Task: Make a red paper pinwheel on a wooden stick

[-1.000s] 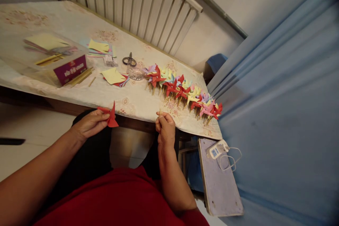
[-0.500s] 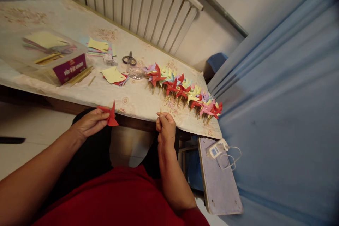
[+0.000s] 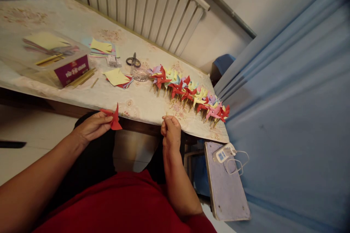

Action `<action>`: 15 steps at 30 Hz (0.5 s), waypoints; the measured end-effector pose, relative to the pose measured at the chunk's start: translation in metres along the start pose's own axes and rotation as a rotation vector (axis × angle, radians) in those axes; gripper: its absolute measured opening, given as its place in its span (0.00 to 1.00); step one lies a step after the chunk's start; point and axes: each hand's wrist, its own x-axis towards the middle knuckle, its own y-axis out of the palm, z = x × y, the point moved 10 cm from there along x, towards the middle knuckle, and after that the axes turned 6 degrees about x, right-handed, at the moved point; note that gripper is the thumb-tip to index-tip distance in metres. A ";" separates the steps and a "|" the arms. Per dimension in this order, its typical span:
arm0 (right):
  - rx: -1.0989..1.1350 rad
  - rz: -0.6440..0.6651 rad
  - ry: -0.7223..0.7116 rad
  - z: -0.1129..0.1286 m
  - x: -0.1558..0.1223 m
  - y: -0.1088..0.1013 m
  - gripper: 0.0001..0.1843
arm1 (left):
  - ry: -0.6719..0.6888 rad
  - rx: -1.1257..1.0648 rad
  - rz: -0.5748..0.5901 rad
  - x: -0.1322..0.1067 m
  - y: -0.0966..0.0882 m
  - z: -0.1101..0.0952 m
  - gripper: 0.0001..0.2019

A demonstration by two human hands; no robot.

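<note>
My left hand (image 3: pixel 97 123) pinches a red paper pinwheel (image 3: pixel 116 119) by its folded middle, with its points sticking out past the fingertips. The hand is over my lap, just in front of the table edge. My right hand (image 3: pixel 172 131) is closed around a thin stick (image 3: pixel 166 114); only its pale tip shows above the fingers, and the rest is hidden. Beyond this hand, several finished pinwheels (image 3: pixel 188 94) in red, yellow, pink, blue and purple stand in rows on wooden sticks.
On the flowered tablecloth (image 3: pixel 147 105) lie cut paper sheets (image 3: pixel 116 77), another paper stack (image 3: pixel 101 46), black scissors (image 3: pixel 133 60), a clear dish (image 3: pixel 140 75) and small boxes (image 3: pixel 113 60). A clear bin with a purple label (image 3: pixel 72 70) stands left, beside wooden sticks (image 3: pixel 83 77). A stool (image 3: pixel 229 196) holds a white plug adapter (image 3: pixel 224 153).
</note>
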 end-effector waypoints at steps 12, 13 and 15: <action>-0.025 0.006 0.020 -0.001 0.001 0.001 0.08 | -0.005 -0.016 -0.013 -0.001 0.001 0.000 0.18; -0.021 0.011 0.017 -0.001 0.001 0.002 0.08 | -0.005 -0.018 -0.011 -0.001 0.001 0.000 0.18; -0.013 0.018 0.016 -0.001 0.001 0.002 0.09 | -0.005 -0.026 -0.013 -0.001 0.000 0.000 0.17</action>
